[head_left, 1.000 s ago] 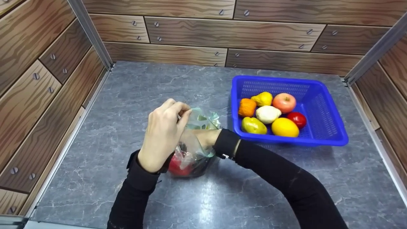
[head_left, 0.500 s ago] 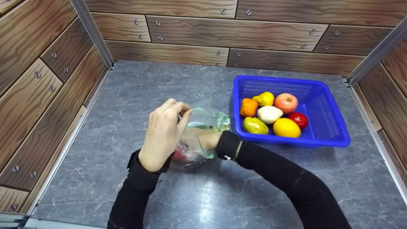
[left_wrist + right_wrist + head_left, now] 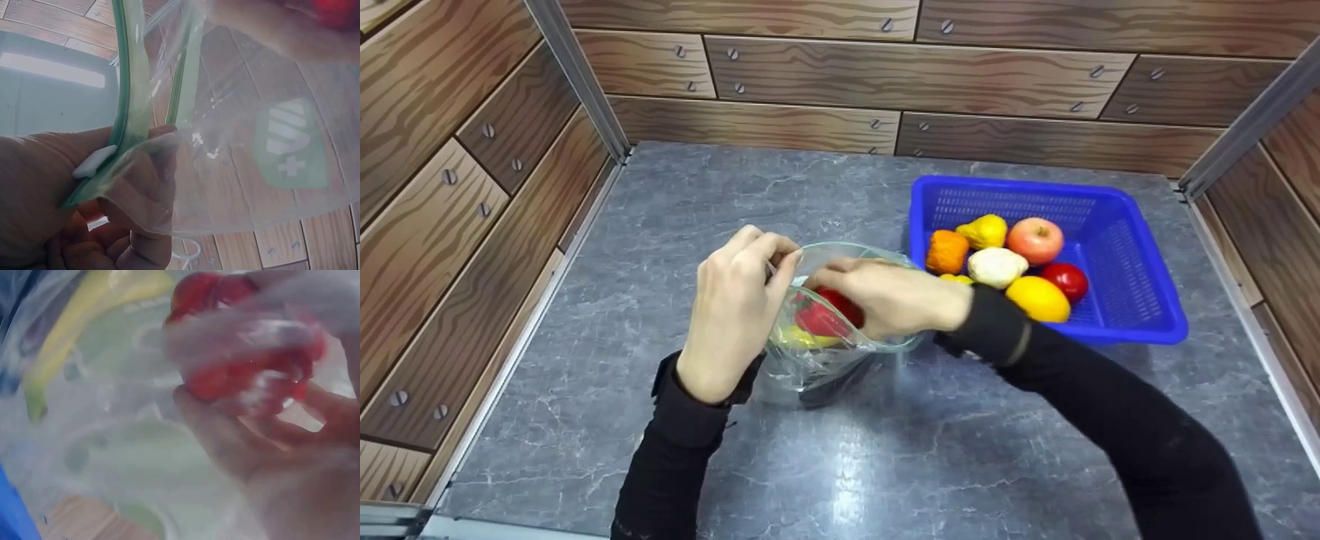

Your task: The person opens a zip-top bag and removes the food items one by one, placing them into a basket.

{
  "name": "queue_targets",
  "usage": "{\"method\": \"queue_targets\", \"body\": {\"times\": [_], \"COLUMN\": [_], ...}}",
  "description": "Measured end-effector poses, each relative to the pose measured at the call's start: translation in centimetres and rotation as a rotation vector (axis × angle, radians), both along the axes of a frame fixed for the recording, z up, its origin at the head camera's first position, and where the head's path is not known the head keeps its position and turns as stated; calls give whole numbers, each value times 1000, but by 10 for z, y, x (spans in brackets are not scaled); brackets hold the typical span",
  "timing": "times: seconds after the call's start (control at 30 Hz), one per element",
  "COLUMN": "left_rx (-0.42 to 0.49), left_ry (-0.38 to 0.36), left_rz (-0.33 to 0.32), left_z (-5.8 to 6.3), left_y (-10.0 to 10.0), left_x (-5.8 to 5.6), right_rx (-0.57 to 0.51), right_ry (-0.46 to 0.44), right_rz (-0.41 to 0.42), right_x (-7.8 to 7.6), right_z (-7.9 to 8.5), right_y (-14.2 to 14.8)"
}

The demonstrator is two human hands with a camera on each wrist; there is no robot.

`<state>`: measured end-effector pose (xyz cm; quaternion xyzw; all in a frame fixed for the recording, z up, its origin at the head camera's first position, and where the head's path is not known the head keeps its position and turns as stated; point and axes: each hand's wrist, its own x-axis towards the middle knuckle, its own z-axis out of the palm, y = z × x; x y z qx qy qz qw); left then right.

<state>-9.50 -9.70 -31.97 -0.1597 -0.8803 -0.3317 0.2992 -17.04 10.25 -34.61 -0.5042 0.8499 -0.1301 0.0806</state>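
My left hand (image 3: 735, 311) pinches the rim of a clear zip bag (image 3: 810, 367) near its white slider (image 3: 94, 162). A green-edged zip strip (image 3: 128, 84) and a green printed label (image 3: 291, 143) show in the left wrist view. My right hand (image 3: 896, 296) holds a red bell pepper (image 3: 821, 319) at the bag's mouth, its fingers curled round it, partly behind the film. Inside the bag lies a yellow banana (image 3: 67, 332) with a green tip. A dark object (image 3: 832, 386) sits low in the bag, too blurred to name.
To the right stands a blue plastic basket (image 3: 1155, 300) with several fruits and vegetables, among them a pink-red apple (image 3: 1035, 240), a yellow oval fruit (image 3: 1039, 298) and a whitish lump (image 3: 997, 268). Wood-patterned walls (image 3: 810, 75) enclose the grey marbled table (image 3: 585, 405).
My right hand has come up out of the depth of the bag and moved right, with the red bell pepper now showing in it. The bag's mouth has widened; my left hand moved slightly left.
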Motion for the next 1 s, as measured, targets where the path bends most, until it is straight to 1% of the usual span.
{"method": "queue_targets", "body": {"times": [0.13, 0.3, 0.4, 0.5, 0.63, 0.77, 0.87, 1.0], "left_rx": [4, -4, -4, -10, -17, -15, -18, -20], "left_ry": [2, 9, 10, 9, 6, 5, 5, 3], "left_rz": [11, 18, 19, 20, 23, 23, 24, 24], "left_z": [2, 3, 3, 2, 2, 2, 1, 1], "left_y": [-1, -1, -1, -1, -1, -2, -2, -2], "left_x": [0, 0, 0, 0, 0, 1, 1, 1], "right_rx": [-90, -149, -192, -231, -264, -283, -248, -155], "right_ry": [42, 41, 39, 72, 122, 110, 106, 88], "right_rz": [-6, -32, -42, -72, -131, -223, -332, -483], "right_x": [11, 24, 28, 28, 22, 9, -4, -23], "right_z": [19, 41, 51, 58, 63, 61, 55, 42], "right_y": [21, 49, 68, 90, 121, 152, 175, 205]}}
